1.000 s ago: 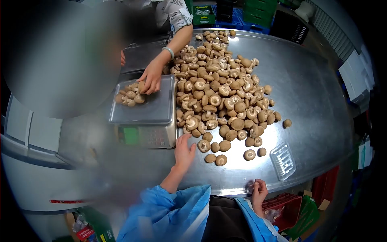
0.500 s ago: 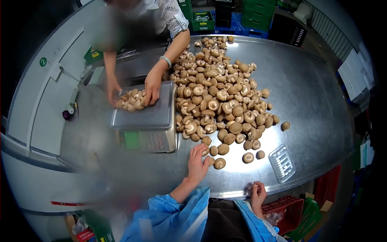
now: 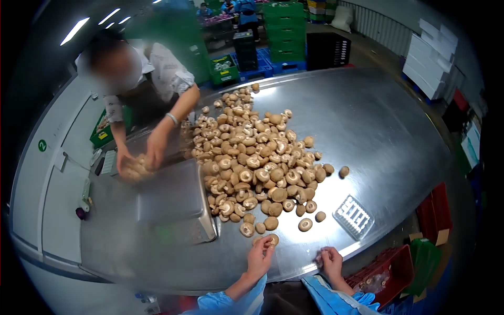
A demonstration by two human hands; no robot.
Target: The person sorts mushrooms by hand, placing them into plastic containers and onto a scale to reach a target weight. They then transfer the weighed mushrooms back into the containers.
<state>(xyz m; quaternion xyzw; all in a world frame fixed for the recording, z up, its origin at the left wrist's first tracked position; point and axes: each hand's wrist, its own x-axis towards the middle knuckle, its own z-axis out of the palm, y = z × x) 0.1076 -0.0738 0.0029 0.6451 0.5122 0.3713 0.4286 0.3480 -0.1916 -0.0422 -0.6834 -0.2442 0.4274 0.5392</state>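
My left hand (image 3: 259, 260) is at the near edge of the mushroom pile, its fingers curled around a brown mushroom (image 3: 274, 239). Part of another mushroom shows just beyond the fingertips. My right hand (image 3: 331, 261) hovers by the table's front rim with its fingers pinched together. What it holds, if anything, I cannot make out. A large heap of brown shiitake mushrooms (image 3: 252, 157) covers the middle of the steel table (image 3: 362, 121). To the right lies a clear ribbed plastic tray (image 3: 354, 217).
Across the table, a co-worker's hands (image 3: 142, 160) hold mushrooms beside a weighing scale (image 3: 176, 197). A red crate (image 3: 386, 273) stands below the front edge at right. Green crates (image 3: 284, 31) and white foam boxes (image 3: 429, 60) are stacked behind.
My view has tilted up, showing more of the room. The co-worker's hands have lifted the mushrooms off the scale towards the left. My left hand's fingers have closed in around a mushroom.
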